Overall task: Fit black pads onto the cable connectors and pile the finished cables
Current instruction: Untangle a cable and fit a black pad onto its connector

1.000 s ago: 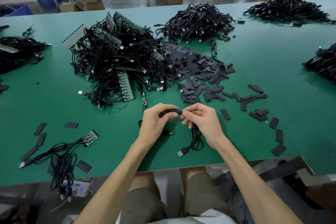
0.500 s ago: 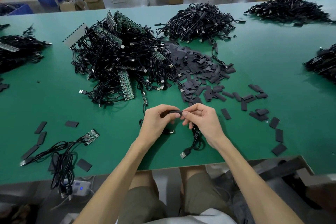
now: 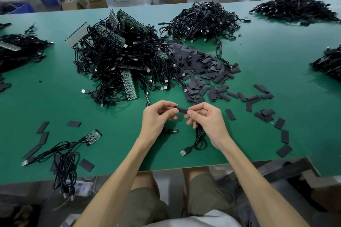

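Pinching a black pad [image 3: 181,110] between them, left hand [image 3: 156,118] and right hand [image 3: 206,120] hold it above the green table [image 3: 276,57], its cable [image 3: 198,138] dangling below.

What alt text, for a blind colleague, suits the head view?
The left hand and right hand pinch a black pad between them above a green table, a cable hanging below the right. Beyond lie loose pads and tangled cable piles.

The left hand [image 3: 156,119] and right hand [image 3: 207,122] pinch a pad [image 3: 181,110] between them above the table [image 3: 276,51]. A cable [image 3: 198,140] hangs from the grip down to the table. Behind-left of the grip lies a cable heap [image 3: 118,61]. Behind-right lies a pad heap [image 3: 203,68], with a cable pile [image 3: 203,20] beyond it. Loose pads [image 3: 285,136] lie to the right, and a cable bundle [image 3: 64,162] lies to the left, nearer the person.
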Demonstrator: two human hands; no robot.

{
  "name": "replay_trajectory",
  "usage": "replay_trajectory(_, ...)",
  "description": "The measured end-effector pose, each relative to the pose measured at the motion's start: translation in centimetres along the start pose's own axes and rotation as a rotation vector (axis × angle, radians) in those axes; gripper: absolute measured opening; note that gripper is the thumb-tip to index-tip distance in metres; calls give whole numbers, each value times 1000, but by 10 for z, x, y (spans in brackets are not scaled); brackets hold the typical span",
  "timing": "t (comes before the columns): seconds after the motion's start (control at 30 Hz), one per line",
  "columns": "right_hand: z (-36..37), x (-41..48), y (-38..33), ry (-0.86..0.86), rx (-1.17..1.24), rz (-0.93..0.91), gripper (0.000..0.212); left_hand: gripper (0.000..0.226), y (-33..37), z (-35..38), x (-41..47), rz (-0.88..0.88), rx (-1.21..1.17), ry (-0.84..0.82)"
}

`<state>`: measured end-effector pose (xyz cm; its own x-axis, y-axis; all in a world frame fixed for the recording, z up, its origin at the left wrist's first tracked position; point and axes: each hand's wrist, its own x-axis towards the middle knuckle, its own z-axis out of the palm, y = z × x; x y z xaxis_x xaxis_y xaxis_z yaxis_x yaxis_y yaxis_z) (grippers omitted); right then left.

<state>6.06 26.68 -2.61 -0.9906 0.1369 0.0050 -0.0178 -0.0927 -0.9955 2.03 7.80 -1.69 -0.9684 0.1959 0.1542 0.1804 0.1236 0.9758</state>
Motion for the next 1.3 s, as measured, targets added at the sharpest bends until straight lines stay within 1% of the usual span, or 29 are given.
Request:
replay_trajectory(0.1,1,0,-1,-11,-14,1,13,13,-1,0,1,-2,-1,-6)
replay_trajectory(0.27,1,0,-1,-3,-29,-4,7,8,-3,0,2,34,1,-17)
replay_trajectory(0.37,1,0,-1,-2,-39,0,7,5,-5,0,3,47,19,-17)
replay_trajectory(0.53,5,0,-1,-9,-74,-28,13,5,-8,-2,6,2,-21,40)
replay_trajectory(0.6,7,-1,-2,-9,-155,-54,17,5,-9,-3,6,-20,-52,85)
replay_trajectory(0.73,11,-4,0,1,-457,-182,20,4,-11,-6,9,-36,-110,219)
replay_trajectory(0.8,12,-5,1,21,-573,-213,19,5,-12,-8,10,-40,-142,272)
replay_trajectory(0.9,13,-6,1,23,-628,-203,20,5,-12,-8,10,-33,-173,280)
replay_trajectory(1.0,15,-8,1,1,-630,-206,14,5,-10,-7,9,-13,-190,255)
replay_trajectory(1.07,16,-7,1,33,-583,-179,14,6,-8,-6,8,5,-180,230)
replay_trajectory(1.17,12,-3,-3,146,-484,-138,18,7,-5,-3,7,31,-114,210)
replay_trajectory(1.23,6,-1,-8,243,-458,-133,19,6,-4,-1,5,69,-9,196)
replay_trajectory(1.3,-6,2,-14,321,-486,-130,20,8,-3,2,4,144,141,179)
